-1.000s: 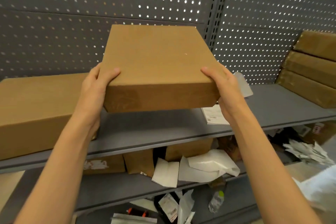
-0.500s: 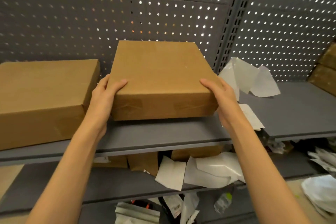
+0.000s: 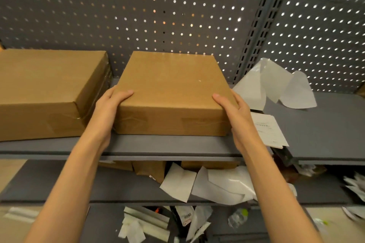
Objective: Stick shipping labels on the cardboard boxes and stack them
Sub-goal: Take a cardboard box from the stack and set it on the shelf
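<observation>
Cardboard box [image 3: 173, 92] — both hands — grey shelf [image 3: 158, 146]

Box [image 3: 171, 92] on shelf [image 3: 158, 146], beside another box [image 3: 45, 89]

No print is legible; the shipping label [image 3: 269, 131] on the shelf [image 3: 325, 134] carries lines too blurred to read.

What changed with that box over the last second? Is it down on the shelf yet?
The cardboard box came down from mid-air and now appears to rest flat on the grey shelf, beside the larger box on the left. The left hand and right hand still grip its near corners; nothing was let go. The larger box and the printed label sheet stayed in place.
</observation>
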Demonstrator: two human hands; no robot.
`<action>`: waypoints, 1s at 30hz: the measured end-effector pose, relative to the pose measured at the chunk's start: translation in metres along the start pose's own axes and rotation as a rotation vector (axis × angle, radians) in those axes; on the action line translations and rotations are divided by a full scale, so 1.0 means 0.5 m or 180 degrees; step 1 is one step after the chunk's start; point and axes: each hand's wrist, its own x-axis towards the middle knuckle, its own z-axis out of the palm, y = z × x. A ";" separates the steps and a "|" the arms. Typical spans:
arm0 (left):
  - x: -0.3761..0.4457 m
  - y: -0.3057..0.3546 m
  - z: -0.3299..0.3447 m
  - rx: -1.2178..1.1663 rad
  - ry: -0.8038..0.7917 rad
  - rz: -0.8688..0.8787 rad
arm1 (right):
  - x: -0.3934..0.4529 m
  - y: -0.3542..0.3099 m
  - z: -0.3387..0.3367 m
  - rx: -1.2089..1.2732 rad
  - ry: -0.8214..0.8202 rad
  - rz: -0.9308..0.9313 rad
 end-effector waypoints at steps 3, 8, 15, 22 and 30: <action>-0.001 -0.001 0.001 -0.0003 -0.0079 -0.0027 | 0.001 0.000 -0.001 -0.0008 0.0046 0.0041; 0.004 0.002 -0.006 0.0089 -0.0204 -0.0026 | -0.002 -0.001 0.005 0.0030 0.0168 0.0096; 0.004 0.006 -0.010 0.0447 0.0076 0.0104 | -0.007 -0.006 0.006 -0.0054 0.0117 0.0094; -0.018 0.058 0.008 0.1832 0.0273 0.1826 | -0.006 -0.037 -0.036 -0.0358 0.0615 -0.0425; -0.048 0.107 0.152 0.3040 0.0242 0.2872 | 0.016 -0.051 -0.140 -0.1395 0.0900 -0.1003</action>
